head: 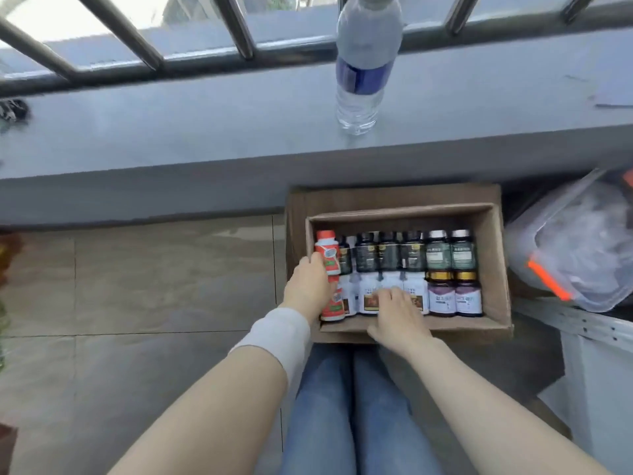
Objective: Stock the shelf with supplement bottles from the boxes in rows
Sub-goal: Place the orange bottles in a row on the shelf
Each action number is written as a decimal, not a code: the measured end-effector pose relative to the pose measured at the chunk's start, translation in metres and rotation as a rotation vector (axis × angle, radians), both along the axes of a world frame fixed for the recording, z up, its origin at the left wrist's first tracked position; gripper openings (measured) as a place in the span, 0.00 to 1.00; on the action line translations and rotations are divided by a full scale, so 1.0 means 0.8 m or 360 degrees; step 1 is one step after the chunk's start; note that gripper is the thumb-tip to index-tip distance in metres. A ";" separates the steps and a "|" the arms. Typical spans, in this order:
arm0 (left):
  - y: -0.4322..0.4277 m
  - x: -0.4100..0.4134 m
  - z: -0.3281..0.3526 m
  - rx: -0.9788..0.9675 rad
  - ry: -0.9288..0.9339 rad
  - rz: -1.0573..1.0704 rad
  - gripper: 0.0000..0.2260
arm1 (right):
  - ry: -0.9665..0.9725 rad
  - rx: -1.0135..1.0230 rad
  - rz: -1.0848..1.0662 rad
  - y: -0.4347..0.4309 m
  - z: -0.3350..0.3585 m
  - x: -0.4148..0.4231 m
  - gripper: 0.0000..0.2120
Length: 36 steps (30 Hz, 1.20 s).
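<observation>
A brown cardboard box (493, 269) stands on the floor below a grey ledge (205, 132), packed with supplement bottles in two rows. Dark bottles (388, 253) fill the back row, with two green-labelled ones (450, 252) at its right. White bottles (368, 293) and two purple gold-capped ones (455, 294) fill the front row. My left hand (308, 286) grips a red-and-white bottle (327, 252) at the box's left end; a second red bottle (332, 305) lies below it. My right hand (394, 313) rests with curled fingers on a white bottle in the front row.
A clear water bottle (363, 63) with a blue label stands on the ledge, in front of window bars (137, 39). A clear plastic bin (575, 252) with an orange latch sits right of the box. My legs in blue jeans (346, 406) are under my arms.
</observation>
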<state>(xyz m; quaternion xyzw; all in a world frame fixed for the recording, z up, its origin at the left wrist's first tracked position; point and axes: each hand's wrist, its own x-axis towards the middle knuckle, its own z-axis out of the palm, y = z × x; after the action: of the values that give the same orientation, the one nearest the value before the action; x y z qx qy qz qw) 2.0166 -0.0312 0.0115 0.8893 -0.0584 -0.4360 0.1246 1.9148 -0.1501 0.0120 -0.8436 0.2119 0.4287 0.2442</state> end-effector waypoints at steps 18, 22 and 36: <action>-0.054 0.008 -0.111 0.0224 -0.0628 -0.0297 0.21 | -0.0071 0.0355 -0.0887 0.084 -0.149 0.022 0.09; -0.063 0.014 -0.107 0.0078 -0.0415 -0.0206 0.23 | 0.0012 0.0557 -0.1143 0.069 -0.143 0.015 0.21; -0.066 0.023 0.125 -0.0981 0.0681 0.0514 0.14 | -0.0318 0.0799 -0.2038 -0.015 0.063 -0.062 0.28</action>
<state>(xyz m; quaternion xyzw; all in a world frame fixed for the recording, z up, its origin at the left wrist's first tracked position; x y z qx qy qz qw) 2.0352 -0.0840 0.1119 0.6972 -0.0188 -0.5482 0.4616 1.8651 -0.1619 0.0623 -0.5060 0.5389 0.1565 0.6551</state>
